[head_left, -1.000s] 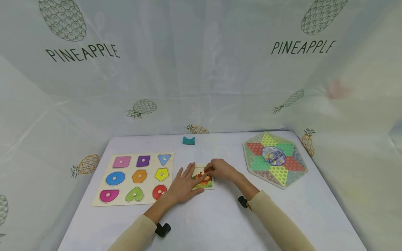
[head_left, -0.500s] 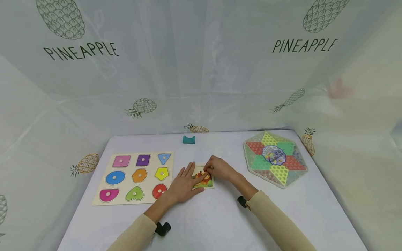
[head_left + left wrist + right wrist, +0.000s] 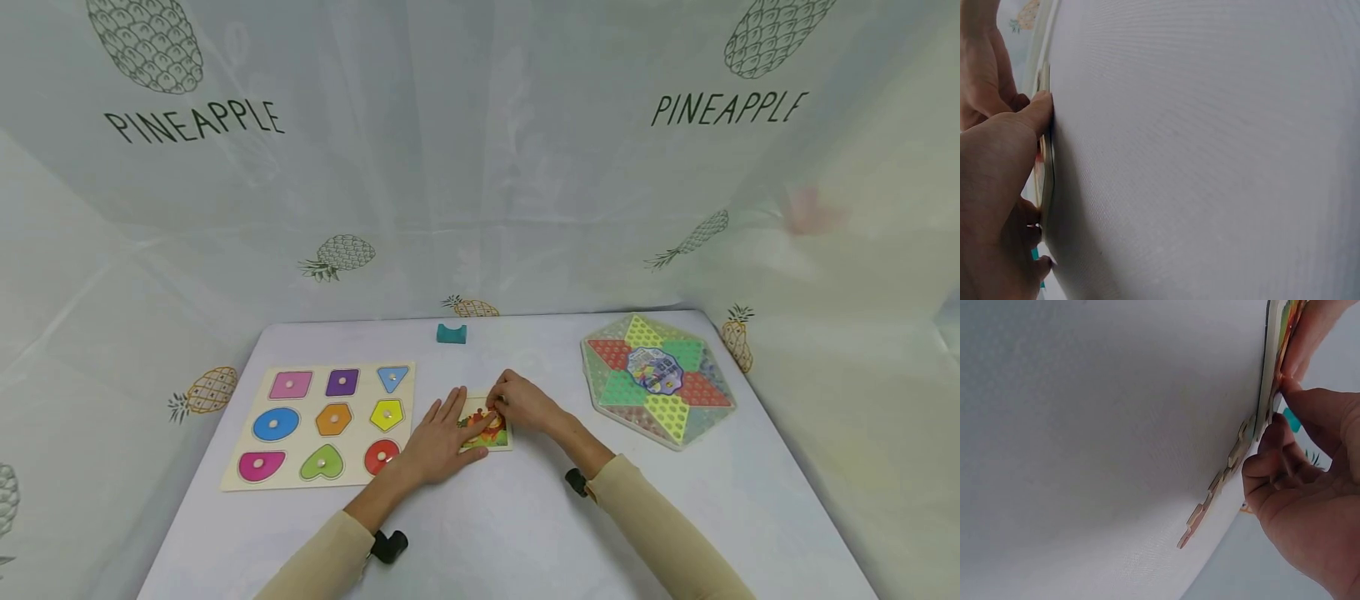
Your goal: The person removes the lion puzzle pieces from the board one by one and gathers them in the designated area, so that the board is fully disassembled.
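A small jigsaw puzzle [image 3: 495, 437] with a colourful picture and a pale frame lies flat mid-table in the head view. My left hand [image 3: 437, 447] rests on its left side, fingers spread; in the left wrist view the left thumb [image 3: 1040, 112] presses its near edge. At the puzzle's upper right, my right hand [image 3: 522, 402] pinches a puzzle piece between thumb and curled fingers, most of the piece hidden by them. The right wrist view has the right hand [image 3: 1310, 450] at the puzzle's edge, with several loose jigsaw pieces [image 3: 1207, 503] on the table beyond.
Left of the hands is a pegged shape board [image 3: 352, 454], partly under the left forearm. A teal curved block [image 3: 452, 334] stands near the back edge. At the right lies a hexagonal Chinese checkers board [image 3: 622, 390]. Pineapple-print sheeting [image 3: 480, 192] hangs behind the table.
My right hand has shifted slightly away from me at the puzzle's upper right corner, still pinching. The left hand stays in place on the puzzle.
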The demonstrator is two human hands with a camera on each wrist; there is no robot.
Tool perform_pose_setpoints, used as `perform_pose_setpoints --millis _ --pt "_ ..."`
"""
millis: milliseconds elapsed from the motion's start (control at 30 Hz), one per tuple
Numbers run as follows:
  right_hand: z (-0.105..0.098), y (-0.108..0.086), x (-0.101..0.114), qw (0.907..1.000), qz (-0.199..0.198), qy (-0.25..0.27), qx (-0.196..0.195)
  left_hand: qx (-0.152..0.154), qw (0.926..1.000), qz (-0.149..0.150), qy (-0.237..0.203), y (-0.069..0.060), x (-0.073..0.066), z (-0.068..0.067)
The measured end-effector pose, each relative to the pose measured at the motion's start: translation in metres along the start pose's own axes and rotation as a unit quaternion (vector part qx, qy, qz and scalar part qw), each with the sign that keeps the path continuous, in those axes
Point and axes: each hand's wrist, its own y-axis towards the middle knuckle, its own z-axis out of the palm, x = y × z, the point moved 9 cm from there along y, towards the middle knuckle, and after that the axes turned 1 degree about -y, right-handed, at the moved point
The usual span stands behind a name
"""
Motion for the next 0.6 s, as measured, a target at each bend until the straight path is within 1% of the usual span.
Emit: perform_pose_setpoints --millis 167,433,600 --pt "-0.001 0.0 0.0 0.9999 0.0 0.012 0.002 0.003 1.0 -0.002 -0.001 -0.001 0.0 0.001" --pt "-0.005 0.001 -0.007 0.9989 0.035 0.032 -0.004 0.009 0.9999 -0.007 0.004 -0.001 -0.001 0.001" --pt "-0.006 0.004 -0.011 0.9978 0.042 0.052 -0.007 0.009 0.9999 -0.007 0.004 -0.001 0.0 0.001"
